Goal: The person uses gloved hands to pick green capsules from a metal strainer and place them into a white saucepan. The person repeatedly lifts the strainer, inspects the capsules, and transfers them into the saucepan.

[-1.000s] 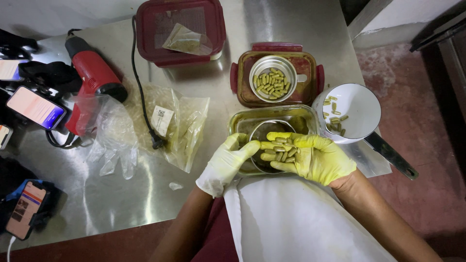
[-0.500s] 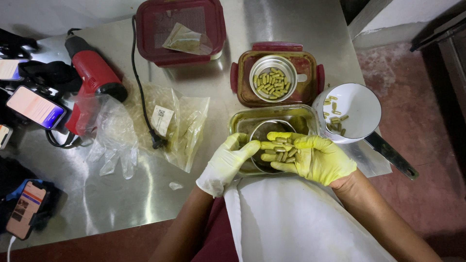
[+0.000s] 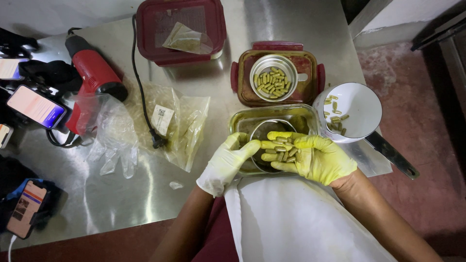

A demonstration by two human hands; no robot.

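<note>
Lower middle of frame: gloved right hand [image 3: 318, 156] is cupped open, palm full of greenish capsules [image 3: 281, 152]; gloved left hand [image 3: 227, 164], fingers loosely curled, empty, touches the glass container [image 3: 242, 119].

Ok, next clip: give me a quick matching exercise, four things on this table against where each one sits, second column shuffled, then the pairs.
Things:
1. round metal tin of capsules
2. loose capsules
3. heat gun
4. white scoop

Places:
A. far left, beside the phones
B. cupped in the right hand
C. inside the brown container with red handles
D. at the table's right edge, a few capsules in it

Pairs: 1-C, 2-B, 3-A, 4-D
</note>
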